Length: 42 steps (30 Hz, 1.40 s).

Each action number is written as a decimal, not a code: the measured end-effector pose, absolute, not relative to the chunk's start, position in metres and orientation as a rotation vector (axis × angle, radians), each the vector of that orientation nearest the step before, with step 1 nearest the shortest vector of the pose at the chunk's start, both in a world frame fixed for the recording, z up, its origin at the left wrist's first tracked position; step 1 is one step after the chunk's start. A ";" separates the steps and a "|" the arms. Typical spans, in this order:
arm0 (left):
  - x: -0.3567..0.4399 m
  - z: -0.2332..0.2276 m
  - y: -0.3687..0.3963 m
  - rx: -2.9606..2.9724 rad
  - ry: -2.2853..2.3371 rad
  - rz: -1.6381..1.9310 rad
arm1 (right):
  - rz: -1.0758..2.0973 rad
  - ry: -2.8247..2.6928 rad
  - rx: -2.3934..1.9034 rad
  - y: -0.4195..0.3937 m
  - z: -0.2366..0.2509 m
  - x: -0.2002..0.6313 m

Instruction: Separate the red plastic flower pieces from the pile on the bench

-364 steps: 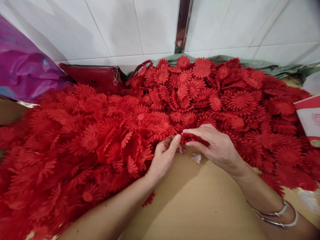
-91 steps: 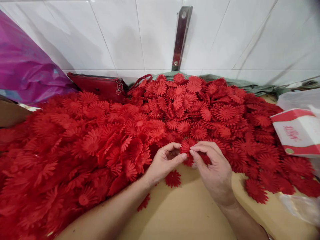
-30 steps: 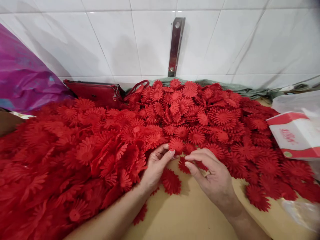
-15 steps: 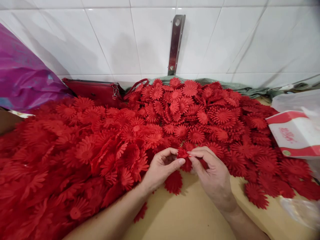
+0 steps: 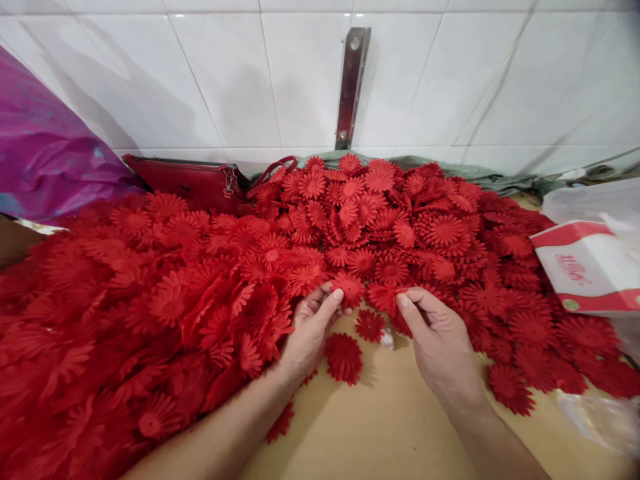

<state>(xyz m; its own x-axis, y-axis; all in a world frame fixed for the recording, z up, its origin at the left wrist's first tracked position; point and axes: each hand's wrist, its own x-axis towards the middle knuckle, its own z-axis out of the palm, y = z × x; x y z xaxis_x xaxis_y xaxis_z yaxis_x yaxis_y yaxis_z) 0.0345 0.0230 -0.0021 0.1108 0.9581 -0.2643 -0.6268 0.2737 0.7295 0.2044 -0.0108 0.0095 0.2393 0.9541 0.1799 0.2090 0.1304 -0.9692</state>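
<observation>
red flower pieces lie in a deep heap (image 5: 430, 227) across the tan tabletop (image 5: 390, 427), and both hands work at its near edge. left hand (image 5: 307, 333) has thumb and forefinger closed on one flower (image 5: 349, 288) that sits at the lip of the heap, just past its fingertips and a little to the right of the knuckles. right hand (image 5: 437, 337) pinches another flower (image 5: 383, 297) at the edge of the heap, its forefinger pointing up and left, so that the two pinched flowers sit just beside each other with a small gap between them.

below that gap, on bare tabletop between the two hands, lies a small loose flower (image 5: 370, 325), flat and face up. a larger flower (image 5: 344, 357) lies nearer the person, close by the heel of the left hand. the small one looks about equally near to both hands; the larger one is plainly nearer the left. these round pieces have no long axis to speak of.

at the back stand a red handbag (image 5: 185, 181), a purple plastic bag (image 5: 45, 153) and, on the right, a red and white box (image 5: 587, 267).
</observation>
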 end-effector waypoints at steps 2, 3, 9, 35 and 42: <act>0.035 -0.001 0.021 0.626 0.816 1.268 | 0.778 -1.241 -1.339 -0.011 0.010 0.203; 0.035 0.001 0.019 0.701 0.817 1.276 | 0.753 -1.252 -1.343 -0.012 0.011 0.202; 0.028 0.014 0.009 1.113 0.845 1.119 | 0.562 -1.402 -1.346 -0.017 0.019 0.194; 0.031 0.000 0.019 0.707 0.829 1.219 | 0.350 -1.798 -1.154 -0.017 0.025 0.198; 0.026 0.006 0.017 1.098 0.784 1.134 | 0.403 -1.657 -1.273 -0.013 0.016 0.197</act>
<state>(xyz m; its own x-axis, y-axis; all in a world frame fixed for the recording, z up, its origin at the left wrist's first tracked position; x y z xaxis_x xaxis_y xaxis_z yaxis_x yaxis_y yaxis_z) 0.0260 0.0174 0.0059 0.2718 0.9615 0.0404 -0.3013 0.0452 0.9525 0.1967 -0.0132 0.0156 0.0181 0.8727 0.4878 0.5515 0.3983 -0.7330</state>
